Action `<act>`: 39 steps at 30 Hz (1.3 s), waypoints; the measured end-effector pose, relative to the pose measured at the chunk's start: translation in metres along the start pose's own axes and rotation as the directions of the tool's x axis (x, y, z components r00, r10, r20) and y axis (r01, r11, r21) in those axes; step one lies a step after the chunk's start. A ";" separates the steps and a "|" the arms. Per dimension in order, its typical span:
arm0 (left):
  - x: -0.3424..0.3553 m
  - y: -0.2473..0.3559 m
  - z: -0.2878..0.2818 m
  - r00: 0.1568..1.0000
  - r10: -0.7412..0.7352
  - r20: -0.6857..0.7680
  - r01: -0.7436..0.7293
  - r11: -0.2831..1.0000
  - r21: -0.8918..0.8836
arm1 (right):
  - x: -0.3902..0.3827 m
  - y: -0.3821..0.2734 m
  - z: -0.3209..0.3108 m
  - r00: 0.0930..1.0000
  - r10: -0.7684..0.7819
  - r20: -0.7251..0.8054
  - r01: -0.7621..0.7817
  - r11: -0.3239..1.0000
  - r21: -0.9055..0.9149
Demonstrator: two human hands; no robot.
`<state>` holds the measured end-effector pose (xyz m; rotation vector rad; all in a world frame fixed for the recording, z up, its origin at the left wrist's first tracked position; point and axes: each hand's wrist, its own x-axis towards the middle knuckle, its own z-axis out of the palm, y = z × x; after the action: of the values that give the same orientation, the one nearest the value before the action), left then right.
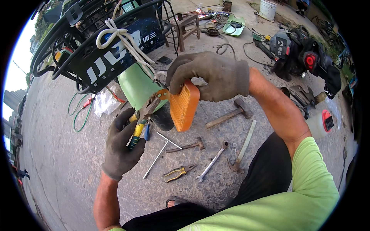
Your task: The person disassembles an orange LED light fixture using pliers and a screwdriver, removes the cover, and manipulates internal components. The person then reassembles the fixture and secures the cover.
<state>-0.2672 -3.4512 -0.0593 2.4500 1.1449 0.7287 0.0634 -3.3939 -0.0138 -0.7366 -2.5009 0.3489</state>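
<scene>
My gloved left hand (pixel 121 148) is closed round the yellow-and-green handles of a pair of pliers (pixel 148 109). The jaws reach up to a flat orange tab (pixel 162 94) with small holes, next to an orange reflector (pixel 187 106). Whether the jaws bite on the tab I cannot tell. With thumb and fingers, my gloved right hand (pixel 216 75) grips the ribbed, block-shaped reflector by its top. Behind both hands is a light green mudguard (pixel 140 84) above a dark tyre (pixel 162 117), partly hidden by the pliers.
A black basket (pixel 115 54) tied with white rope (pixel 115 36) is at the upper left. On the concrete lie a hammer (pixel 231 113), claw hammer (pixel 243 148), small hammer (pixel 189 145), wrench (pixel 212 161), T-handle tool (pixel 158 154) and yellow-handled pliers (pixel 179 172). A wooden stool (pixel 184 29) stands behind.
</scene>
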 end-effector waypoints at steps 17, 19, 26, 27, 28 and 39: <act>0.013 0.021 0.005 0.928 0.287 -0.236 -0.180 0.903 0.390 | -0.030 -0.012 0.041 0.879 0.286 0.381 -0.226 -0.453 0.862; 0.013 0.023 0.005 0.926 0.313 -0.213 -0.193 0.875 0.443 | -0.029 -0.015 0.047 0.860 0.287 0.421 -0.215 -0.544 0.811; 0.019 0.029 0.009 0.904 0.351 -0.243 -0.207 0.859 0.469 | -0.036 -0.011 0.082 0.959 0.046 0.281 -0.145 -0.771 0.620; 0.019 0.030 0.008 0.901 0.363 -0.237 -0.221 0.854 0.471 | -0.034 -0.016 0.079 0.962 -0.053 0.267 -0.213 -0.758 0.617; 0.018 0.029 0.008 0.905 0.356 -0.232 -0.214 0.854 0.475 | -0.033 -0.019 0.078 0.956 -0.150 0.253 -0.278 -0.738 0.614; 0.002 0.011 0.041 0.965 0.085 -0.248 -0.076 0.996 0.044 | -0.040 0.003 0.061 0.967 0.232 0.101 0.001 -0.399 0.917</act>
<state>-0.2355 -3.4603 -0.0867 2.4978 1.1580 1.0768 0.0610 -3.4204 -0.0823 -0.1122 -0.8724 2.1143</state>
